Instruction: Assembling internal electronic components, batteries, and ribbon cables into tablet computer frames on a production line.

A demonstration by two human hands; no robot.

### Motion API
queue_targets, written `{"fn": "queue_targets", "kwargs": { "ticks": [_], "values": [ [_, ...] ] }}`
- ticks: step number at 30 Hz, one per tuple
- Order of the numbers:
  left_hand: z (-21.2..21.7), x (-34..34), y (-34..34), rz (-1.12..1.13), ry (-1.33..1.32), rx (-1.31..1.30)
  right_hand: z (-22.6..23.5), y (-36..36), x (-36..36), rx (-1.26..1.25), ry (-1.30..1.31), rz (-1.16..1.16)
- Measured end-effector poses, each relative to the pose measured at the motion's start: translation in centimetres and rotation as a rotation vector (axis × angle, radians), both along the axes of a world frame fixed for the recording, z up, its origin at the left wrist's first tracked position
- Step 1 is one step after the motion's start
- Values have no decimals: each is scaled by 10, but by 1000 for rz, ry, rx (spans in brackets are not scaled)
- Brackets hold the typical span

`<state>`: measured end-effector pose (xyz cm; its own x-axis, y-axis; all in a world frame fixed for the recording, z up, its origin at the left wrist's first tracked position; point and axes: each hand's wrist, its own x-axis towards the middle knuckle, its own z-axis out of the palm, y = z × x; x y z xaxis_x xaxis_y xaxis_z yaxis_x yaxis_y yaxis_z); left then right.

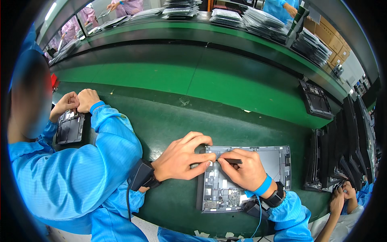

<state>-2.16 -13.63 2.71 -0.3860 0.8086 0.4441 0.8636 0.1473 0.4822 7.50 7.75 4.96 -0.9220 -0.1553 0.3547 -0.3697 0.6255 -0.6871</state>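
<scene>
An opened tablet housing (278,161) lies on the green bench in front of me, its circuit board (231,197) and inner parts exposed. At its upper left corner my left hand (183,157) rests with bent fingers, thumb and index finger closed together over the edge. Whatever lies between those fingertips is too small to make out. My right hand (248,169) is over the middle of the housing, closed on a short black stick-like tool (234,161). The fingertips of both hands nearly meet near the housing's upper edge.
To the right stand several dark tablet housings (342,149) on edge; another housing (316,99) lies beyond them. A co-worker's hands (80,101) work on a device (70,127) at left. Another person's hands (342,195) show at lower right. Stacked flat panels (266,24) line the far shelf.
</scene>
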Motion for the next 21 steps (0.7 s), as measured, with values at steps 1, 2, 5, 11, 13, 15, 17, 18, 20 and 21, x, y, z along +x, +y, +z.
{"fn": "queue_targets", "kwargs": {
  "ticks": [1,2,5,11,13,15,17,18,20,21],
  "values": [
    [-1,0,1,-2,-1,1,0,0,0,1,-1,-2],
    [-2,0,1,-1,-6,13,0,0,1,13,9,-3],
    [-2,1,2,2,-9,22,-1,1,0,10,12,1],
    [1,2,0,3,-6,13,-1,1,-2,-56,-50,-4],
    [-1,1,1,-1,-9,22,2,7,-1,-31,-108,-30],
    [-6,0,2,-18,20,36,1,9,-2,-16,-87,-11],
    [-9,0,1,-18,28,40,3,7,-2,-24,-90,0],
    [-9,0,1,-24,39,45,3,8,-2,-20,-85,-1],
    [-9,1,3,-28,48,70,2,8,0,14,-43,-17],
    [-9,2,2,-28,48,88,1,8,0,14,-43,-12]
  ]
}}
